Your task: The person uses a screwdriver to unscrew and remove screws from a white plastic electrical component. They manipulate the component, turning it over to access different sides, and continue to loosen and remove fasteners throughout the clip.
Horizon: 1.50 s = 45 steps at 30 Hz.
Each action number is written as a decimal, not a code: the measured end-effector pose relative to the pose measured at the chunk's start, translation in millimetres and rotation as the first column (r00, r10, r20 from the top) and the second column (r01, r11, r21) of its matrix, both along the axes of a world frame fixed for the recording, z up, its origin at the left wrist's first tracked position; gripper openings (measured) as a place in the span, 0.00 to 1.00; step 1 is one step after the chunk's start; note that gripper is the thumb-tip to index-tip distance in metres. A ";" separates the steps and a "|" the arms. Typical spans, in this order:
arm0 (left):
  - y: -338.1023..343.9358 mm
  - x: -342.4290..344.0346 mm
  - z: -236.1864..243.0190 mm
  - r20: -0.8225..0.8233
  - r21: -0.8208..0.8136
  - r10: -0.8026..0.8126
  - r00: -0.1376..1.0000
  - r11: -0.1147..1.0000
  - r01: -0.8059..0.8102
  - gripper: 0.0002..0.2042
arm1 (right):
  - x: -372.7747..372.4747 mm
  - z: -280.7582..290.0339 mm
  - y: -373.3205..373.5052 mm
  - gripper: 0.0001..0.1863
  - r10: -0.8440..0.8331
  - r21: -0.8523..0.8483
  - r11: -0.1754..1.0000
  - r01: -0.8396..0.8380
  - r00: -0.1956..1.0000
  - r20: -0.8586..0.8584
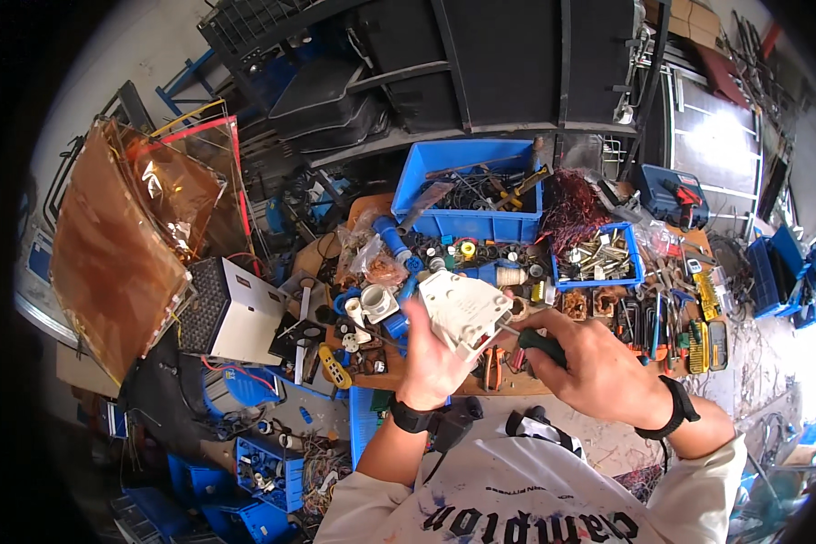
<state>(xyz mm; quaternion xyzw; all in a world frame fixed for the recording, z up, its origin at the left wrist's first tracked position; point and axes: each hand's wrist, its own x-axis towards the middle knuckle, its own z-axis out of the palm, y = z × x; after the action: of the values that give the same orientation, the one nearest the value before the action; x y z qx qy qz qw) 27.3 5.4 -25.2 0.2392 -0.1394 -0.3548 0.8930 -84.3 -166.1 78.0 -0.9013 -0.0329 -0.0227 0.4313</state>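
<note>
My left hand is closed around a white plastic housing and holds it up above the workbench, its flat face turned up and tilted. In my right hand is a screwdriver with a dark green handle. The metal shaft reaches the housing's near right edge; whether the tip sits on a screw is too small to make out. Just below the housing, pliers with orange grips lie on the bench.
A blue crate of tools stands behind, beside a small blue tray of bolts. Hand tools crowd the wooden bench at right. A yellow remote-like device lies left. Blue bins hold parts at lower left.
</note>
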 end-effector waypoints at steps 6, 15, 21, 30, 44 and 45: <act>-11.3 -5.5 22.9 -0.190 0.133 0.175 0.966 0.979 -0.152 0.34 | -0.5 -2.5 -2.0 0.14 0.005 -0.026 1.000 -0.004 1.000 0.021; -18.7 -5.3 15.4 -0.234 0.071 0.276 0.932 0.961 -0.267 0.24 | -6.3 -20.0 3.9 0.13 -0.038 -0.003 0.999 0.038 0.998 0.055; -25.1 -6.8 9.9 -0.210 0.083 0.296 0.932 0.955 -0.285 0.23 | -10.7 -44.4 8.8 0.13 -0.127 0.077 0.990 0.121 0.989 0.072; -34.6 0.7 -3.4 -0.251 0.139 0.345 0.905 0.938 -0.318 0.21 | -8.3 -78.1 11.1 0.14 -0.220 0.195 0.961 0.198 0.971 0.093; -46.4 14.5 -37.7 -0.247 0.218 0.359 0.900 0.926 -0.309 0.22 | 0.0 -135.4 25.2 0.14 -0.404 0.324 0.876 0.356 0.910 0.094; -49.5 14.3 -35.6 -0.250 0.238 0.385 0.888 0.914 -0.329 0.22 | 1.1 -140.4 28.6 0.14 -0.418 0.324 0.873 0.365 0.901 0.112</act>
<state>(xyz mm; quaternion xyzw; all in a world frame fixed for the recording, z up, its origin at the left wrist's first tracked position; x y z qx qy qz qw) 41.6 -44.1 -60.9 0.2896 0.0745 -0.2267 0.9269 -83.1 -137.5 -62.4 -0.8088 0.1163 -0.1952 0.5423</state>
